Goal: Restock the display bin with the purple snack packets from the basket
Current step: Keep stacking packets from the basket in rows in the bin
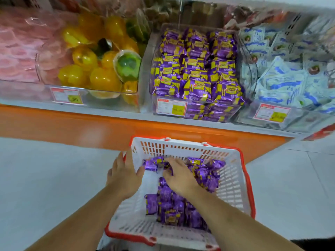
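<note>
A white basket (233,180) with a red rim sits on the floor below the shelf and holds several purple snack packets (170,209). My left hand (125,176) grips the basket's left wall, fingers outside and thumb inside. My right hand (179,174) reaches down into the basket with fingers spread and curled over the packets at its far end; whether it holds one is hidden. Above, the clear display bin (146,73) on the shelf is filled with purple and yellow packets (197,69).
Left of the display bin stands a clear bin of yellow and green jelly cups (94,69); right of it a bin of white and blue packets (284,75). An orange shelf front (72,127) runs between bins and basket. Grey floor tiles surround the basket.
</note>
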The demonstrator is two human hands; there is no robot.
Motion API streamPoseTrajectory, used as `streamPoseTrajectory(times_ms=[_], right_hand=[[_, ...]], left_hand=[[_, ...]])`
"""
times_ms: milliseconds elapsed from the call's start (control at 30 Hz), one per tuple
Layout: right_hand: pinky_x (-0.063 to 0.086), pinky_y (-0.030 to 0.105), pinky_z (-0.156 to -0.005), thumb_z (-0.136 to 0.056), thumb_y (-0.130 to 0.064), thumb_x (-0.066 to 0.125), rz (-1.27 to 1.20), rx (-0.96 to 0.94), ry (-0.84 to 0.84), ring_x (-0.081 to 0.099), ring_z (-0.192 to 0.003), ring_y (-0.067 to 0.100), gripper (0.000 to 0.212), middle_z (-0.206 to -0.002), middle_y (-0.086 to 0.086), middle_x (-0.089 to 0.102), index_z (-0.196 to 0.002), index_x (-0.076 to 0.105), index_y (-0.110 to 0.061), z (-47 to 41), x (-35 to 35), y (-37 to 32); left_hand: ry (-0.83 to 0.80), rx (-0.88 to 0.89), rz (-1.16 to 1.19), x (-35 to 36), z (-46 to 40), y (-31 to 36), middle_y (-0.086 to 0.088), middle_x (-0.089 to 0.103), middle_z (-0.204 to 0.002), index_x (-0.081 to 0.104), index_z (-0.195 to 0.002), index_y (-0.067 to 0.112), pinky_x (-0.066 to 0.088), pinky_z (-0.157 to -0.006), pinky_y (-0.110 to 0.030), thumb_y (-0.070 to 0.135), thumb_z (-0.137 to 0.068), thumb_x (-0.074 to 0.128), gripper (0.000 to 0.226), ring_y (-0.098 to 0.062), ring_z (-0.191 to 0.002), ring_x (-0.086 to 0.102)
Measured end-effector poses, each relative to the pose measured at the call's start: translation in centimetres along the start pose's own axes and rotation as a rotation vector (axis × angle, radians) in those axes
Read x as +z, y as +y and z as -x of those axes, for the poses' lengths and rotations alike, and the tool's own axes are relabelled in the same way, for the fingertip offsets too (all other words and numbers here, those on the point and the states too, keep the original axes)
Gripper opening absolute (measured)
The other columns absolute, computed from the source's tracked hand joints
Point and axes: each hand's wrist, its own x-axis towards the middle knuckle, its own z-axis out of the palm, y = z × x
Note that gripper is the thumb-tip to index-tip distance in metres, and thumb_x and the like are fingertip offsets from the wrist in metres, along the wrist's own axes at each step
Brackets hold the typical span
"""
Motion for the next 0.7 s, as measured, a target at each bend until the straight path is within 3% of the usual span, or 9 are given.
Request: streamPoseTrajectory(times_ms=[133,267,400,500,567,700], right_hand=[[0.045,0.037,-0.107,-0.103,-0.037,0.055,-0.116,0.118,-0.073,0.055,-0.125,0.027,0.061,-0.155,0.006,0.031,-0.159,0.033,-0.027,-4.8,3.9,1.3],[0.049,0.044,-0.105,-0.101,-0.035,0.052,-0.081,0.192,-0.083,0.050,-0.134,0.034,0.067,-0.164,0.004,0.016,-0.161,0.023,-0.033,-8.0,7.2,2.2],[0.053,0.052,-0.101,-0.098,-0.029,0.056,-0.094,0.245,-0.017,0.057,-0.122,0.036,0.063,-0.157,0.003,0.020,-0.154,0.031,-0.039,-9.1,9.4,3.4],[0.056,0.047,-0.097,-0.099,-0.026,0.059,-0.137,0.282,0.033,0.064,-0.101,0.030,0.054,-0.153,0.007,0.025,-0.150,0.043,-0.033,-10.0,9.9,3.8],[0.054,0.044,-0.099,-0.098,-0.022,0.059,-0.171,0.306,0.082,0.062,-0.099,0.028,0.044,-0.148,0.009,0.032,-0.142,0.054,-0.026,-10.3,9.9,3.5],[0.050,0.028,-0.083,-0.094,-0.015,0.062,-0.191,0.301,0.200,0.052,-0.083,0.012,0.011,-0.133,0.006,0.046,-0.103,0.066,-0.017,-9.2,9.0,2.7]], left_hand=[[0.067,-0.011,-0.123,2.4,-0.5,-0.9,-0.009,0.004,-0.166,-0.015,-0.159,0.028,0.038,-0.110,-0.054,0.070,-0.094,0.040,0.095,-0.036,-0.147,0.024],[0.096,0.001,-0.161,2.6,-0.5,-0.7,-0.008,0.006,-0.164,-0.017,-0.159,0.026,0.043,-0.106,-0.055,0.075,-0.092,0.038,0.099,-0.036,-0.144,0.027],[0.068,-0.001,-0.177,2.5,-0.4,-0.6,-0.008,0.002,-0.165,-0.023,-0.157,0.029,0.040,-0.109,-0.055,0.076,-0.093,0.035,0.098,-0.035,-0.146,0.023],[0.078,0.008,-0.179,2.4,-0.3,-0.5,-0.007,0.002,-0.164,-0.023,-0.156,0.028,0.041,-0.109,-0.055,0.076,-0.092,0.035,0.099,-0.034,-0.145,0.024],[0.078,0.010,-0.180,2.3,-0.3,-0.4,-0.007,0.003,-0.163,-0.024,-0.156,0.028,0.041,-0.108,-0.054,0.076,-0.092,0.035,0.099,-0.033,-0.143,0.026],[0.074,0.009,-0.180,2.2,-0.1,-0.2,-0.008,0.006,-0.161,-0.023,-0.156,0.027,0.042,-0.105,-0.053,0.075,-0.092,0.037,0.101,-0.033,-0.140,0.029]])
